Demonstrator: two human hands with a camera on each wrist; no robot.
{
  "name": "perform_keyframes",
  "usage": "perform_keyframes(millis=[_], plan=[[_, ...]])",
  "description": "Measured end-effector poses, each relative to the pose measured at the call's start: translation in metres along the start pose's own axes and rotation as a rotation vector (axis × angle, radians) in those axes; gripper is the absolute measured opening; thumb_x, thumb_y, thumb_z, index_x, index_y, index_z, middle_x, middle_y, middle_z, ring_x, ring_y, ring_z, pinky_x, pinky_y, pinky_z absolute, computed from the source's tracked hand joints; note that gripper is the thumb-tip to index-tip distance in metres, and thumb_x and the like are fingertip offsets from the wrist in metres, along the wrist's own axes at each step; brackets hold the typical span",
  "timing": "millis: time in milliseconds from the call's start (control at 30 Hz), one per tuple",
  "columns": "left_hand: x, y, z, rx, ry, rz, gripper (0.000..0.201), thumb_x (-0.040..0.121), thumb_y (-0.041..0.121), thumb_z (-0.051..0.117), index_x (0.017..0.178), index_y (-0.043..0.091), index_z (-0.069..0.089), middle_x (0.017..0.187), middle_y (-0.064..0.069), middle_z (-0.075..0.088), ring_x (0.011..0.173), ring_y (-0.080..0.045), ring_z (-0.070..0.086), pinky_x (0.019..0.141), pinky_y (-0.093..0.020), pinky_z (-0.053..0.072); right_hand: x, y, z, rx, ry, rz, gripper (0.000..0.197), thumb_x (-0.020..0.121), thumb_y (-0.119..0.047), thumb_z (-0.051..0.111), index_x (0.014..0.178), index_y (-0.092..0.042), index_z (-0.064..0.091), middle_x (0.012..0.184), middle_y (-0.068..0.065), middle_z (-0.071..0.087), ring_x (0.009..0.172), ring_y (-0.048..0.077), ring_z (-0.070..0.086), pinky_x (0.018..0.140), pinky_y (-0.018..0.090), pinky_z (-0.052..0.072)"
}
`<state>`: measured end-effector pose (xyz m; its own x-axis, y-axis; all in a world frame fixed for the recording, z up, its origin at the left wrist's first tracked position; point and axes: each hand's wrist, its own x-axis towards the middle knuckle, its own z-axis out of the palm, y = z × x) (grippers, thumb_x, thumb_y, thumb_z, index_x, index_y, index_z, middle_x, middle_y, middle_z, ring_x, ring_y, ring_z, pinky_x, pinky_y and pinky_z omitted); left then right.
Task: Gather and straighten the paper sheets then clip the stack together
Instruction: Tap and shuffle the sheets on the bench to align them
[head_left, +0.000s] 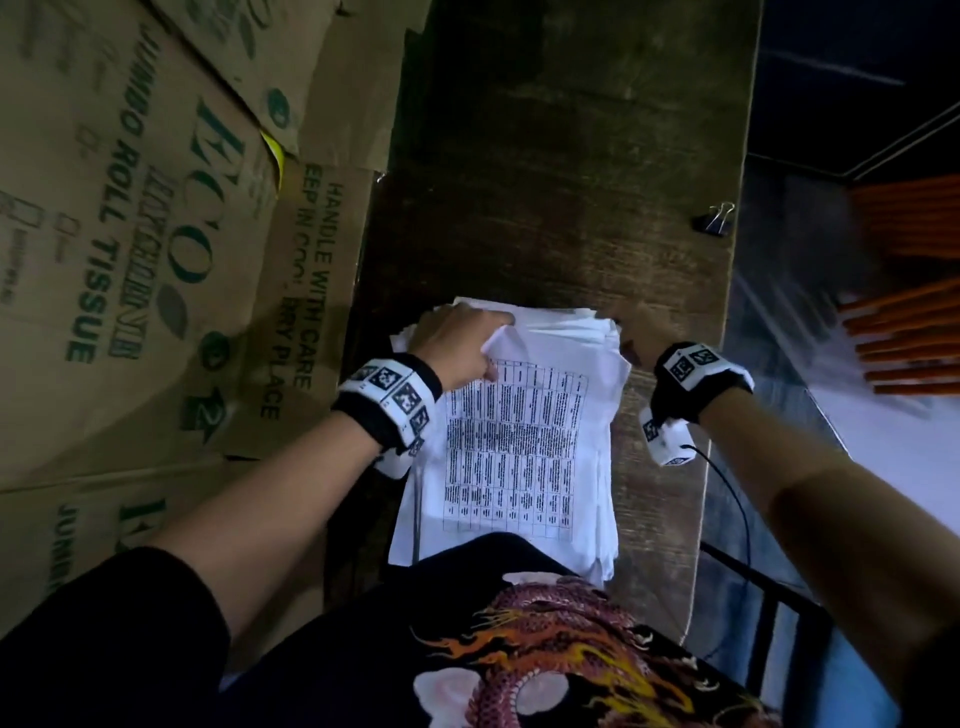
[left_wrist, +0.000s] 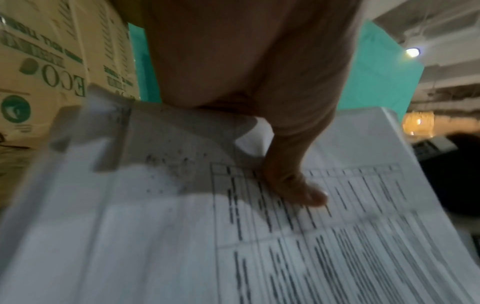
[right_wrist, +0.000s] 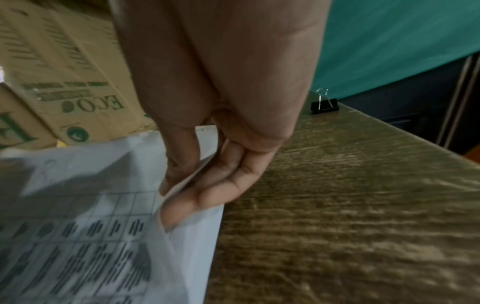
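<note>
A stack of white paper sheets (head_left: 519, 447) lies on the dark wooden table (head_left: 571, 156), a printed grid on the top sheet and the edges fanned unevenly on the right. My left hand (head_left: 467, 343) grips the stack's far left corner, its thumb (left_wrist: 306, 193) pressed on the print (left_wrist: 337, 246) and the other fingers hidden behind the paper. At the far right corner my right hand (head_left: 631, 338) pinches the paper's edge (right_wrist: 197, 246) between thumb and fingers (right_wrist: 207, 197). A black binder clip (head_left: 716, 218) (right_wrist: 324, 106) stands alone near the table's right edge, beyond the right hand.
Large cardboard boxes (head_left: 130, 234) line the table's left side, close to the stack. Orange rods (head_left: 909, 338) lie off the table to the right. A thin black cable (head_left: 737, 499) hangs from the right wrist. Bare wood stretches beyond the stack.
</note>
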<state>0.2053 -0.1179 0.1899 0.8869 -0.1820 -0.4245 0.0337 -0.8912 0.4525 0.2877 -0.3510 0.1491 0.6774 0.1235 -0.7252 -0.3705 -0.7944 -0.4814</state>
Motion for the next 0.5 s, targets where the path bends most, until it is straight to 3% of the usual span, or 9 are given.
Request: perform_keyframes(millis=[67,133,200,267,300,333,400,500], plan=[[0.005,0.004,-0.012,-0.039,-0.065,0.006,0.068,0.063,0.028,0.085,0.125,0.020,0.057,0.118,-0.007,0.067,0.112,-0.027,0.060,0.093,-0.040,0.047,-0.011,-0.006,0.001,0.112,0.036,0.001,0.030,0.100,-0.008,0.035,0.074,-0.017,0.046,0.027,-0.020,0.045,0.026,-0.005,0.045,0.033,0.007,0.035],[0.014,0.005,-0.022,-0.123,-0.184,0.002,0.054,0.063,0.020,0.085,0.112,0.020,0.064,0.106,-0.004,0.070,0.099,-0.022,0.065,0.084,-0.038,0.052,-0.013,-0.004,0.003,0.211,0.073,0.014,0.038,0.102,-0.005,0.028,0.071,-0.024,0.039,0.026,-0.021,0.044,0.028,-0.008,0.046,0.035,0.004,0.035],[0.030,0.003,-0.024,-0.171,-0.269,-0.003,0.051,0.064,0.014,0.084,0.110,0.018,0.063,0.105,-0.004,0.070,0.091,-0.018,0.066,0.077,-0.034,0.054,-0.007,0.004,0.005,0.199,0.086,0.003,0.038,0.103,-0.005,0.026,0.071,-0.021,0.040,0.043,-0.014,0.057,0.045,-0.003,0.054,0.041,0.005,0.042],[0.045,0.000,-0.017,-0.135,-0.280,-0.015,0.067,0.065,0.017,0.084,0.125,0.015,0.055,0.117,-0.007,0.065,0.100,-0.021,0.062,0.083,-0.034,0.050,-0.013,0.007,0.008,0.365,0.078,0.015,0.031,0.099,0.001,0.036,0.077,-0.013,0.051,0.067,-0.002,0.054,0.066,0.011,0.051,0.060,0.021,0.052],[0.052,-0.001,-0.010,-0.097,-0.270,-0.025,0.074,0.066,0.019,0.084,0.131,0.014,0.049,0.125,-0.009,0.061,0.108,-0.025,0.058,0.088,-0.035,0.046,-0.015,0.006,0.008,0.327,0.046,-0.023,0.023,0.095,0.006,0.042,0.084,-0.009,0.056,0.071,0.002,0.054,0.071,0.015,0.050,0.066,0.031,0.051],[0.059,-0.002,-0.003,-0.053,-0.260,-0.032,0.077,0.067,0.020,0.084,0.134,0.013,0.047,0.129,-0.010,0.058,0.114,-0.027,0.056,0.090,-0.035,0.044,-0.012,0.009,0.008,0.310,0.053,-0.052,0.020,0.092,0.009,0.047,0.091,-0.007,0.058,0.072,0.003,0.056,0.071,0.013,0.050,0.066,0.031,0.047],[0.069,-0.004,0.010,0.019,-0.244,-0.033,0.070,0.068,0.021,0.084,0.129,0.013,0.052,0.127,-0.010,0.060,0.115,-0.029,0.057,0.086,-0.032,0.043,-0.010,0.013,0.006,0.453,0.028,0.037,0.018,0.093,0.005,0.047,0.094,-0.013,0.052,0.072,-0.004,0.050,0.063,0.006,0.045,0.057,0.019,0.046],[0.080,-0.004,0.022,0.056,-0.181,-0.055,0.067,0.065,0.024,0.085,0.123,0.014,0.054,0.121,-0.010,0.062,0.112,-0.031,0.058,0.086,-0.036,0.045,-0.009,0.027,0.008,0.700,0.048,0.079,0.022,0.097,-0.010,0.041,0.085,-0.009,0.060,0.065,0.004,0.053,0.056,0.019,0.047,0.047,0.021,0.044]])
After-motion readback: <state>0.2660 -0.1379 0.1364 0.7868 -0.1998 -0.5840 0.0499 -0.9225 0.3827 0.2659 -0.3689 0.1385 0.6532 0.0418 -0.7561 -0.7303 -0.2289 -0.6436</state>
